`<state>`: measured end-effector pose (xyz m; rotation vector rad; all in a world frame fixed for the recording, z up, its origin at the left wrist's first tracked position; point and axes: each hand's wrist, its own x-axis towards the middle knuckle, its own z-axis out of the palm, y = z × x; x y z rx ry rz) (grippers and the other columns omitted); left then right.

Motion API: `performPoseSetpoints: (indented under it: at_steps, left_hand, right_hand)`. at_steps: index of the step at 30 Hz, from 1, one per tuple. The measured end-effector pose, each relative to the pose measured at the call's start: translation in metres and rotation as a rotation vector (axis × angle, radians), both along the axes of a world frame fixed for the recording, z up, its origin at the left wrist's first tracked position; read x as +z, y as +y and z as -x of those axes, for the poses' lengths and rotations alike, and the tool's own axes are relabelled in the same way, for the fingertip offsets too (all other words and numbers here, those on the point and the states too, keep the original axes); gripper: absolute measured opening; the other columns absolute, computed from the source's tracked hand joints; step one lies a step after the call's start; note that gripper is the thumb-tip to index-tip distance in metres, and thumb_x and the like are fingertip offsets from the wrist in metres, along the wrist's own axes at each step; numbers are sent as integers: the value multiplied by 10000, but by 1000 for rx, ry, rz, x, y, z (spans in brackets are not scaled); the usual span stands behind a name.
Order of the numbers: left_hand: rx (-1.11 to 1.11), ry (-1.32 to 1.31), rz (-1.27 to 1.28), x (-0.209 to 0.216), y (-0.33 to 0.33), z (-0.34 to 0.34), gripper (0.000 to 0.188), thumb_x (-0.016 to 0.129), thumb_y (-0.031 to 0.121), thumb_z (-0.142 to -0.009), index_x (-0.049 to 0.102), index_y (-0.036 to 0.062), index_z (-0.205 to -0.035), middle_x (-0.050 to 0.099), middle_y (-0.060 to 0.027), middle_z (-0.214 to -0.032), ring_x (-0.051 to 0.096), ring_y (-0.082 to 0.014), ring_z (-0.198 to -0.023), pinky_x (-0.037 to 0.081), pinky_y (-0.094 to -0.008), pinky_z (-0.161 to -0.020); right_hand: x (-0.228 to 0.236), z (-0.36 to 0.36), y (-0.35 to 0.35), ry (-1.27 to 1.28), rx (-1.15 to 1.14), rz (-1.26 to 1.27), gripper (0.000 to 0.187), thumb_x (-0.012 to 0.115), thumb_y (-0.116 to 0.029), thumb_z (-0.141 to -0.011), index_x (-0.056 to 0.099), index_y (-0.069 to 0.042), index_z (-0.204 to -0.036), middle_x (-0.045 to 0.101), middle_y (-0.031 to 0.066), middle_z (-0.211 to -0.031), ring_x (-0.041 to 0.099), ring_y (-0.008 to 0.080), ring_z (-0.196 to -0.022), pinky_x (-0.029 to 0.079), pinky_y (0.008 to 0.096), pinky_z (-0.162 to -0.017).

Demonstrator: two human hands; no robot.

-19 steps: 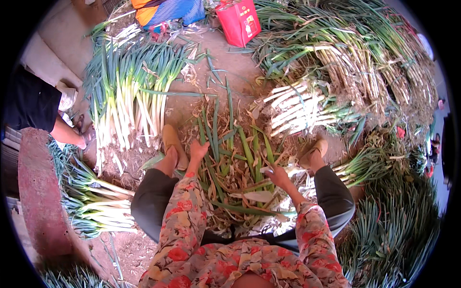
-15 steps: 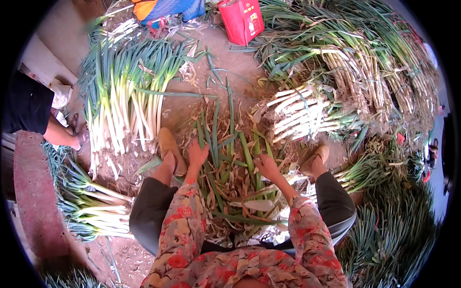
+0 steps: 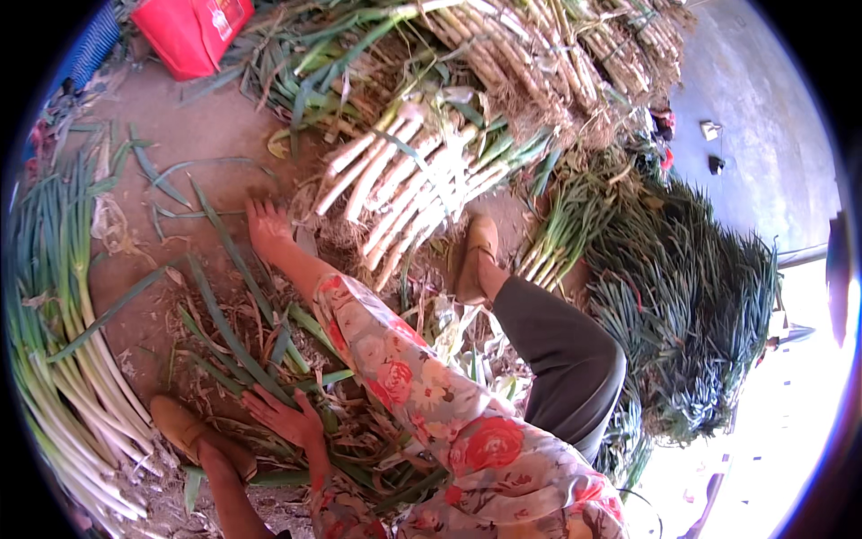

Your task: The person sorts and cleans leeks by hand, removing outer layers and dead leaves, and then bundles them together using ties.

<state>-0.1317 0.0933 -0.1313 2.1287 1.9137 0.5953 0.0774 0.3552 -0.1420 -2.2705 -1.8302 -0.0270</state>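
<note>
My right hand reaches forward over the bare ground, its fingers apart and holding nothing. It is just left of a bundle of green onions with thick white stalks and shaggy roots. My left hand is low between my feet, fingers stretched out over loose green onion leaves and dry peelings. It seems to touch the leaves without gripping them. Cleaned green onions with long white stems lie in a row at the left.
A large heap of untrimmed green onions fills the far side. At the right are a smaller bunch and a dense dark green pile. A red bag stands at the far left. My shoes frame the scraps.
The view has swung to the right and tilted. My right hand has moved forward from the leaves toward the white-stalked bundle. My left hand stays low by the leaves, its fingers now spread.
</note>
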Motion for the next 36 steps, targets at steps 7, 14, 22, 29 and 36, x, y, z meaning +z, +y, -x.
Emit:
performPoseSetpoints:
  at_steps: [7, 14, 22, 29, 36]
  left_hand:
    - [-49, 81, 27, -7, -15, -1, 674, 402, 440, -891, 190, 35, -1386, 113, -196, -1443, 142, -366, -1321, 141, -478, -1068]
    - [76, -21, 1, -14, -2, 5, 536, 496, 340, -858, 377, 41, -1286, 367, -205, -1301, 361, -363, -1192, 306, -464, -968]
    - [594, -997, 538, 109, -9, -26, 276, 497, 99, -861, 560, 0, -1110, 596, -125, -1008, 566, -284, -855, 437, -436, -703]
    - [-349, -1349, 266, 240, -62, -28, 486, 582, -22, -688, 502, 5, -1167, 457, -125, -1253, 442, -238, -1130, 382, -365, -901]
    - [-765, -866, 163, 302, -100, -122, 932, 745, 89, -595, 229, 68, -1371, 377, -120, -1346, 306, -244, -1277, 223, -402, -1073]
  right_hand:
    - [16, 1, -60, -19, 17, 74, 311, 513, -135, -740, 516, -16, -1027, 561, 133, -929, 533, 271, -924, 384, 422, -819]
    - [289, 39, -235, 858, 268, -372, 147, 510, -41, -839, 522, -40, -986, 535, 118, -682, 532, 218, -532, 447, 331, -480]
    - [499, -47, -366, 1183, 344, -641, 204, 551, -212, -888, 588, -12, -890, 491, -38, -643, 431, 36, -594, 351, 178, -533]
    - [552, -42, -419, 1477, 523, -525, 175, 540, -168, -881, 577, 3, -871, 420, -44, -563, 309, 26, -464, 240, 180, -420]
    - [573, -47, -449, 1664, 689, -525, 150, 513, -132, -887, 566, 8, -886, 426, -17, -564, 285, 35, -436, 227, 182, -395]
